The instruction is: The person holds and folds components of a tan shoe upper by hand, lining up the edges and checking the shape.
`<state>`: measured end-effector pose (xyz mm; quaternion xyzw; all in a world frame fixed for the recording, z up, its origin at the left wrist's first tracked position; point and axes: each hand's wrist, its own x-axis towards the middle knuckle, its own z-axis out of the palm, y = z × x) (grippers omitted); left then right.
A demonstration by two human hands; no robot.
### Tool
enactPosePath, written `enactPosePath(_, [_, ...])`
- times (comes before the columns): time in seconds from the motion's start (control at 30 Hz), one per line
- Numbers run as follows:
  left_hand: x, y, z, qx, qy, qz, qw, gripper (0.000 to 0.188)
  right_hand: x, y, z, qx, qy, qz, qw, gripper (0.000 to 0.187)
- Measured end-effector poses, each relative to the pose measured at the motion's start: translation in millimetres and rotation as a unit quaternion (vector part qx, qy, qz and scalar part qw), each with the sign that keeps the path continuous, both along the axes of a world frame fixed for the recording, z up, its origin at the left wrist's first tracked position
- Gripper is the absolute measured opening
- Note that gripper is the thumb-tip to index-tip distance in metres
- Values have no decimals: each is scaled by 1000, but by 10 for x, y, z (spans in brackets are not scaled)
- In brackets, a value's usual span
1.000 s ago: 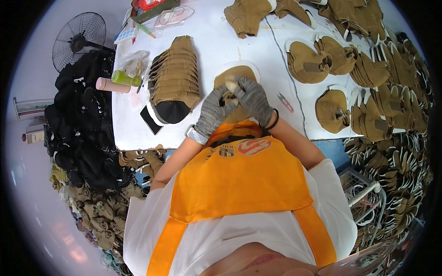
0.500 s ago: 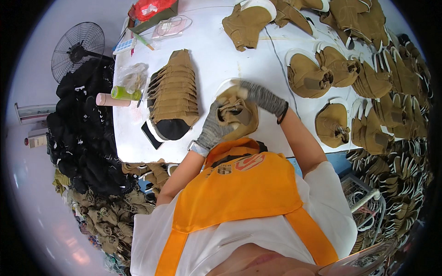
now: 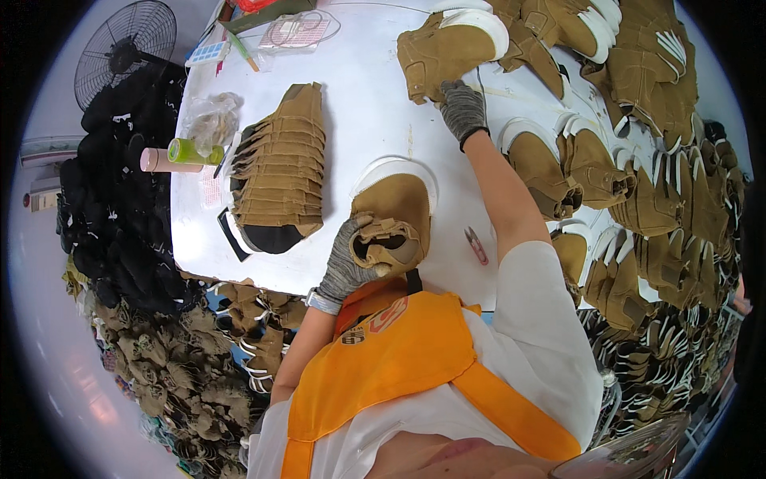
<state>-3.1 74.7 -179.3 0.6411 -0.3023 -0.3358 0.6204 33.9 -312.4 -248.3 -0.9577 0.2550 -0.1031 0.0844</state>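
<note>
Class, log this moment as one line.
left hand: holding brown, white-rimmed fabric shoe upper | right hand: at near edge of brown, white-rimmed far uppers | nearby: pink metal snips

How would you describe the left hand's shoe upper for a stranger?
On the white table, look at the near edge by the orange apron. The gloved left hand holds a brown, white-rimmed shoe upper there. Unlike the overlapping stack to its left, it sits alone, opening upward.

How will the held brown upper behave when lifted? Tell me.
The brown upper is probably floppy: its collar looks creased beside the left hand. Thin-looking edges at the opening suggest lightness. Its broad toe lies low, so rolling seems unlikely.
</note>
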Motion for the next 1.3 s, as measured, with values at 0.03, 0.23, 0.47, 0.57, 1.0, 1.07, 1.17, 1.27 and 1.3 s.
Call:
enactPosePath(0.03, [-1, -2, -8, 0, 0, 5, 1000, 91, 9, -60, -4, 32, 36, 28, 998, 34])
enactPosePath(0.23, [-29, -22, 78, -32, 51, 12, 998, 89, -158, 53, 414, 139, -67, 81, 985, 38])
enactPosePath(0.47, [33, 92, 20, -4, -39, -27, 999, 90, -560, 284, 956, 391, -284, -91, 871, 26])
enactPosePath(0.57, [46, 160, 85, 21, -75, -56, 995, 92, -664, 704, 1479, 291, -372, -33, 881, 26])
enactPosePath(1.0, [521, 55, 1150, -215, 123, -17, 969, 89, -1365, 1631, 3213, 244, -376, 142, 882, 27])
enactPosePath(1.07, [514, -9, 1555, -234, 336, 2, 912, 85, -1451, 1779, 3357, 209, -387, 165, 883, 28])
enactPosePath(1.17, [500, 118, 2103, -282, 511, -168, 794, 70, -1556, 2063, 3552, 241, -325, 185, 895, 32])
enactPosePath(1.27, [354, 191, 2140, -288, 544, -221, 756, 58, -1580, 2219, 3494, 305, -365, 157, 865, 33])
enactPosePath(1.3, [274, 223, 2139, -253, 560, -193, 765, 47, -1567, 2222, 3450, 311, -378, 123, 864, 33])
